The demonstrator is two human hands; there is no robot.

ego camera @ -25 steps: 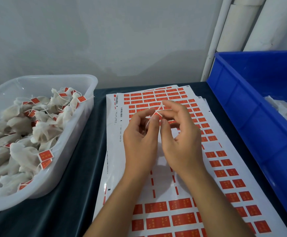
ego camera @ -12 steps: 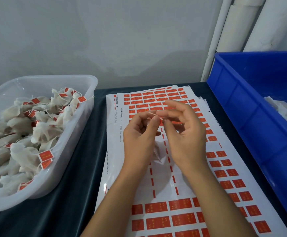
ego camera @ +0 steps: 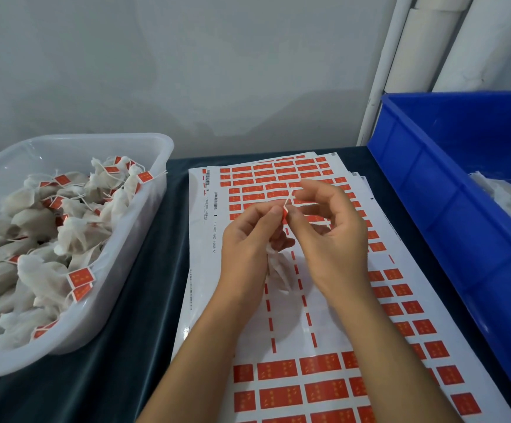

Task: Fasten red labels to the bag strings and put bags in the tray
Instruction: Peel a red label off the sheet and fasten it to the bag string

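Together, the fingers [ego camera: 274,212] of the left hand [ego camera: 245,254] and the right hand [ego camera: 333,239] pinched a folded red label [ego camera: 284,214] around a white string [ego camera: 288,199], whose free end stuck up toward 12 o'clock. Below the fingers, at 6 o'clock, a small white bag [ego camera: 275,267] hung from the left hand, just above the label sheets [ego camera: 324,374] spread on the dark desk [ego camera: 144,300]. At 9 o'clock sat a clear tray [ego camera: 144,239] heaped with labelled bags. At 3 o'clock stood a blue bin [ego camera: 449,227] holding white bags.
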